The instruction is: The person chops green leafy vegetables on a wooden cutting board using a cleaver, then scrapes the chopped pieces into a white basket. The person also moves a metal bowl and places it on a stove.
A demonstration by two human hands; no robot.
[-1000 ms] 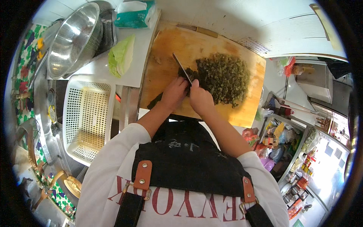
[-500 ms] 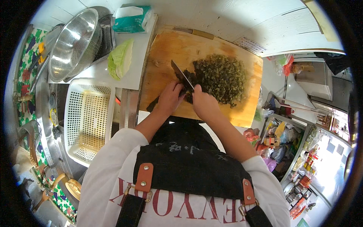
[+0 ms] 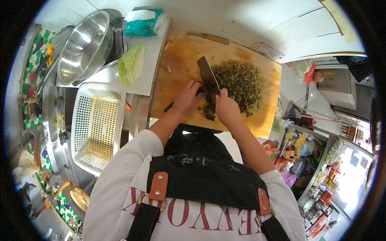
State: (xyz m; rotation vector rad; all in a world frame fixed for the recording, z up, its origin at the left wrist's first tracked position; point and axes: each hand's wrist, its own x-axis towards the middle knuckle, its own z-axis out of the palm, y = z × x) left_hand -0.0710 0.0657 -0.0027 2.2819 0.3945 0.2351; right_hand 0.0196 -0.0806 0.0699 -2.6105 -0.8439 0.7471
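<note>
Wooden cutting board [image 3: 177, 60], upper centre of frame. Chopped greens [image 3: 243, 86] heaped on its right half. Right hand [image 3: 228, 107], mid-frame: fingers wrapped round broad knife [image 3: 208, 74], tip toward upper left, beside heap. Left hand [image 3: 186, 99] just left: fingers bent at dark leaf [image 3: 200, 91], can't tell if pinching. White basket [image 3: 76, 128] left.

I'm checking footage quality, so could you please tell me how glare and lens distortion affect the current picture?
In the head view, glare washes out the pale panel at far right; in the head view, highlights gleam on the metal colander; in the head view, fisheye distortion curves the camouflage-patterned strip at far left, while the knife reads clearly.
</note>
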